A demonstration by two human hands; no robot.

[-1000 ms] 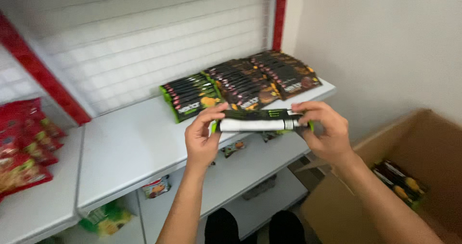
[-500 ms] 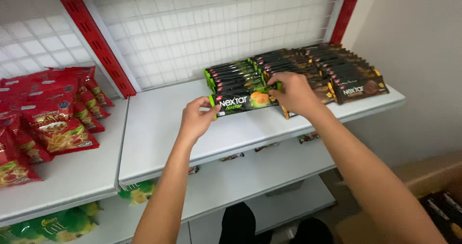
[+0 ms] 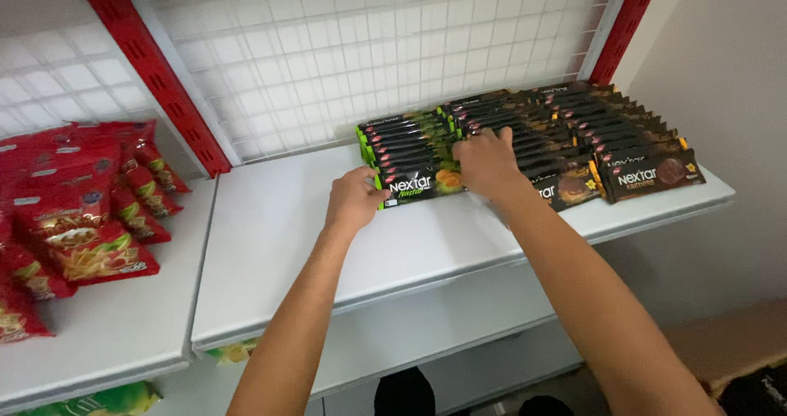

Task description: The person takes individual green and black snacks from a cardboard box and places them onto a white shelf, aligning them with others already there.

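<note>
On the white shelf [image 3: 270, 244], against the wire-grid back panel [image 3: 328, 47], we have both hands at the front of a row of black-and-green snack packs [image 3: 402, 141]. Our left hand [image 3: 354, 200] pinches the left end of the front pack [image 3: 422, 185], and our right hand [image 3: 486, 160] lies over its right end, fingers curled across the tops of the packs behind; both grips are closed on that front pack, which stands on edge just ahead of its row. Just beside it to the right run rows of black-and-brown packs [image 3: 648, 174], reaching close to the shelf's front edge. Well apart on the left shelf lie red snack bags [image 3: 90, 219]. We judge the main risk to be toppling: the packs lean on one another, so a push from the right hand could knock the row backward or askew. A pack released too near the edge could also slide off.
</note>
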